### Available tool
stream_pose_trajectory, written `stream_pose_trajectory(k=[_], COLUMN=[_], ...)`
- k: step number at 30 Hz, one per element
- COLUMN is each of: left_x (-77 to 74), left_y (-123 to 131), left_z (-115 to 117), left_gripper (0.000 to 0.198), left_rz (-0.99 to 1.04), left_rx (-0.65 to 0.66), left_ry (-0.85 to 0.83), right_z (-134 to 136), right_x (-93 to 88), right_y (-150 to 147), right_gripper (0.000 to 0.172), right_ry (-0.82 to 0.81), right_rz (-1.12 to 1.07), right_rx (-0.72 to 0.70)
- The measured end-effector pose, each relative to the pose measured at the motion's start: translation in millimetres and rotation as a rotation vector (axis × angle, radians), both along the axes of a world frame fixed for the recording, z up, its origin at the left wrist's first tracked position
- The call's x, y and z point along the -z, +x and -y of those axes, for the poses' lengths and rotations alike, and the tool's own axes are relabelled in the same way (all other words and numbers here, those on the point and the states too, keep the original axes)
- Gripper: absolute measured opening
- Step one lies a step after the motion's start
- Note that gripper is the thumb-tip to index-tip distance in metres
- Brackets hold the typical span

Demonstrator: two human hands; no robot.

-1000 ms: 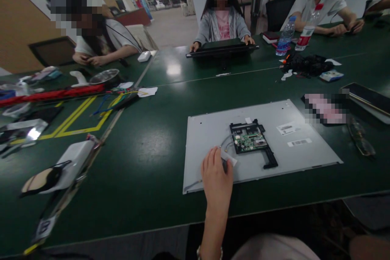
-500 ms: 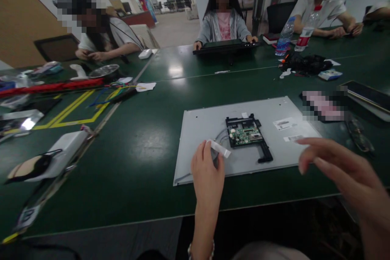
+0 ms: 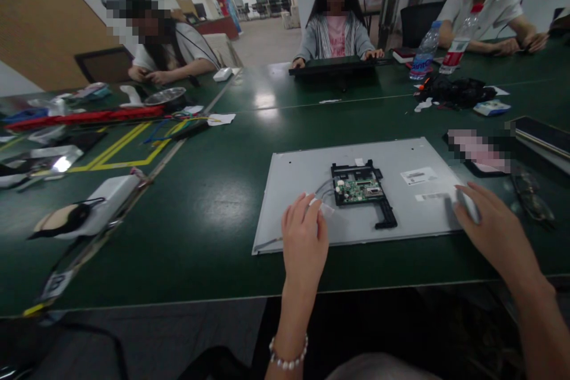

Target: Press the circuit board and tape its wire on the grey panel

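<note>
A grey metal panel (image 3: 303,175) lies flat on the green table in front of me. A small green circuit board (image 3: 360,188) in a black bracket sits at its middle, with thin wires running off to the left. My left hand (image 3: 303,241) rests on the panel's lower left part, fingers pinched on a small white piece of tape (image 3: 324,208) by the wires. My right hand (image 3: 492,228) lies on the panel's right corner with fingers stretched flat, holding nothing.
Three other people sit across the table; one has hands on a black monitor (image 3: 337,65). Water bottles (image 3: 424,50), a black cable heap (image 3: 454,91), a red bar (image 3: 84,117), yellow floor-style tape lines (image 3: 116,154) and a white device (image 3: 95,205) lie around.
My right hand came into view and dropped onto the panel's right corner. My left hand stayed at the tape by the wires. The view shifted slightly.
</note>
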State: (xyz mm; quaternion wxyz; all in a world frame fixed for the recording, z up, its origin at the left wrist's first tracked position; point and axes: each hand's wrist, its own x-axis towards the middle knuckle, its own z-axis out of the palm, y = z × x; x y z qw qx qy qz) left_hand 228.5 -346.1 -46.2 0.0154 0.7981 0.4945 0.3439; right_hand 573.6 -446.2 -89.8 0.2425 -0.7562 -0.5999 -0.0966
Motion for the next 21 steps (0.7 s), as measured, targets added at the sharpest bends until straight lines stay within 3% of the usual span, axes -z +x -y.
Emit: stream_pose_trajectory(k=[11,21], left_x=[2.4,-14.8], left_y=[3.8,18.5], left_z=[-3.5,-8.2], left_gripper=[0.022,0.006], left_rz=[-0.069,-0.173], left_rx=[-0.079,-0.269], left_ry=[-0.116,-0.199], right_z=[4.1,0.2], right_x=[22.1,23.1], right_y=[10.4,9.8], right_gripper=[0.051,0.051], right_ry=[-0.121,-0.137], right_rz=[0.031,0.061], right_rx=[-0.042,-0.049])
